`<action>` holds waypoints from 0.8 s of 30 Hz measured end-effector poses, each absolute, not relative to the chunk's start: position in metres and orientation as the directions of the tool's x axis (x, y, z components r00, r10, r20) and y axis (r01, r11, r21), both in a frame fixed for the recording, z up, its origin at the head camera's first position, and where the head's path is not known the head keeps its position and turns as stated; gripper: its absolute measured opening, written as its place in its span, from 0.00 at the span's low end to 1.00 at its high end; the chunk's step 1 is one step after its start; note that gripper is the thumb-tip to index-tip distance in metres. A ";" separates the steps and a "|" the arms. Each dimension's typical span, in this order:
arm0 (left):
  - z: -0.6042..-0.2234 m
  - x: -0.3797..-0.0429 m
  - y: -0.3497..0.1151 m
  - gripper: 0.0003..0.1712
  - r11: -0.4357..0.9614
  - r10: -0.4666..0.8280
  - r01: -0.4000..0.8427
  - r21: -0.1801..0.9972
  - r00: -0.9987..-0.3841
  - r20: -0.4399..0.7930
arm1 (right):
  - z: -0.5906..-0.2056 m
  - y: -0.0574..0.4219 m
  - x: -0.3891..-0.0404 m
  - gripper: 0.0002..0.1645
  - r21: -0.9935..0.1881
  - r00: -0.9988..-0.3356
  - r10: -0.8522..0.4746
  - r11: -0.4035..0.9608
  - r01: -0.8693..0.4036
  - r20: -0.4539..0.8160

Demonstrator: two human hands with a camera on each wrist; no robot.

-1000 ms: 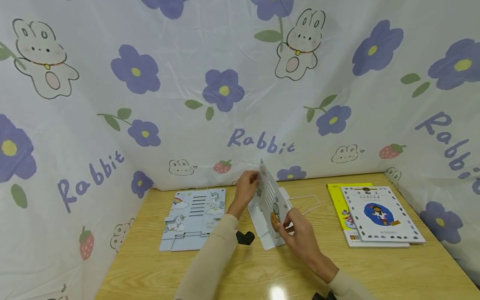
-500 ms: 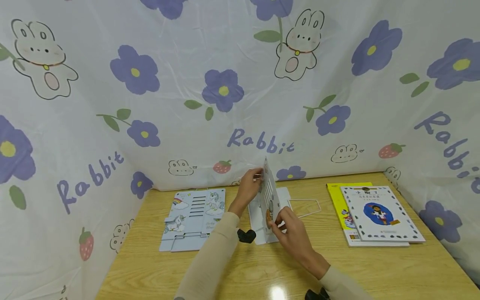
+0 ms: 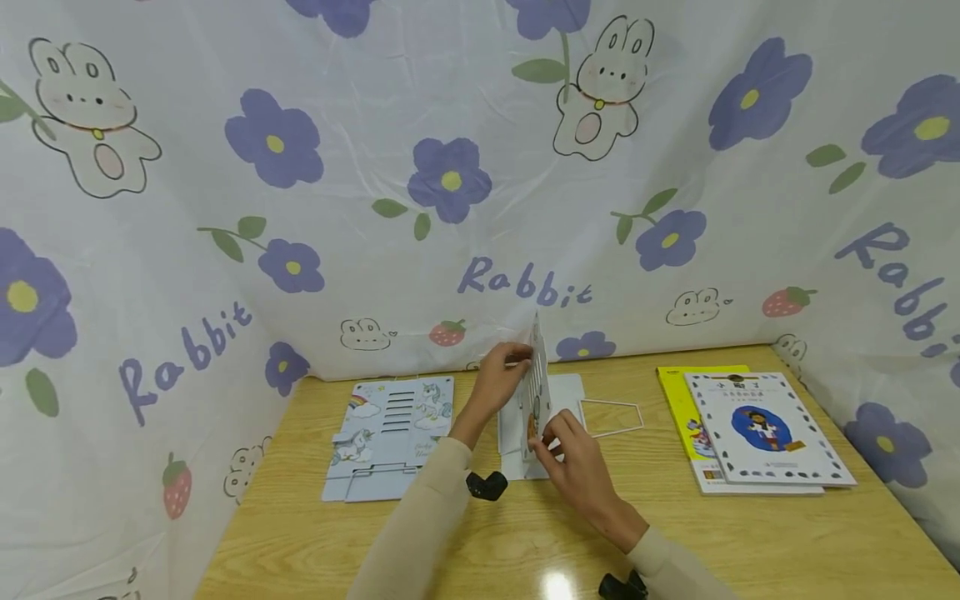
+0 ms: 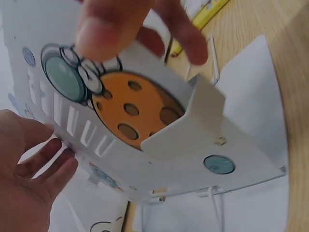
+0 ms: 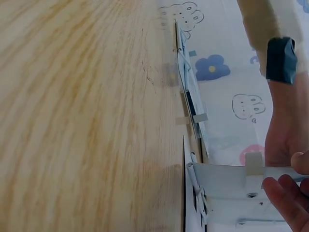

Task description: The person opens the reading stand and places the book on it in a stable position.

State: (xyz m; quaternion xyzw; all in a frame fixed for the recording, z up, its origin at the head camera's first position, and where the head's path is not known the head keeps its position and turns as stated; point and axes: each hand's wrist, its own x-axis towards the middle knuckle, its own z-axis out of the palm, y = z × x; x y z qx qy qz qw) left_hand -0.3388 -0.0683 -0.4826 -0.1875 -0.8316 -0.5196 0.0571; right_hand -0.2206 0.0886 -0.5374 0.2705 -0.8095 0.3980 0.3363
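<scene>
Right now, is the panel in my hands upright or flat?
Upright: the panel shows nearly edge-on in the head view, above the white base.

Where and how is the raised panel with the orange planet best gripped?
I'd pinch the panel across its near edge, coming from the person's right, as the right hand does. It is thin and stands nearly upright, so both faces seem reachable there. Probably keep clear of the bent clip that juts out by that edge.
</scene>
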 end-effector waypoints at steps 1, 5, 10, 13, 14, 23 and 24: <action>-0.482 -0.334 -0.070 0.16 0.387 0.257 0.373 0.844 -0.922 0.289 | -0.538 0.088 -0.220 0.21 -0.463 -0.627 -0.168 0.537 -0.705 0.761; -0.481 -0.313 -0.076 0.15 0.380 0.269 0.382 0.843 -0.917 0.294 | -0.539 0.086 -0.219 0.20 -0.469 -0.631 -0.160 0.537 -0.701 0.759; -0.483 -0.283 -0.080 0.15 0.355 0.302 0.348 0.868 -0.921 0.246 | -0.540 0.087 -0.218 0.19 -0.493 -0.649 -0.152 0.529 -0.690 0.745; -0.483 -0.267 -0.082 0.16 0.343 0.308 0.319 0.883 -0.927 0.215 | -0.541 0.087 -0.217 0.19 -0.513 -0.662 -0.141 0.523 -0.681 0.736; -0.483 -0.261 -0.083 0.16 0.330 0.309 0.318 0.889 -0.926 0.217 | -0.541 0.086 -0.216 0.18 -0.519 -0.667 -0.138 0.521 -0.678 0.732; -0.477 -0.232 -0.078 0.17 0.238 0.286 0.317 0.918 -0.926 0.246 | -0.541 0.086 -0.215 0.23 -0.525 -0.666 -0.129 0.514 -0.678 0.735; -0.476 -0.231 -0.078 0.17 0.243 0.277 0.321 0.916 -0.927 0.252 | -0.541 0.086 -0.215 0.25 -0.521 -0.663 -0.133 0.513 -0.682 0.737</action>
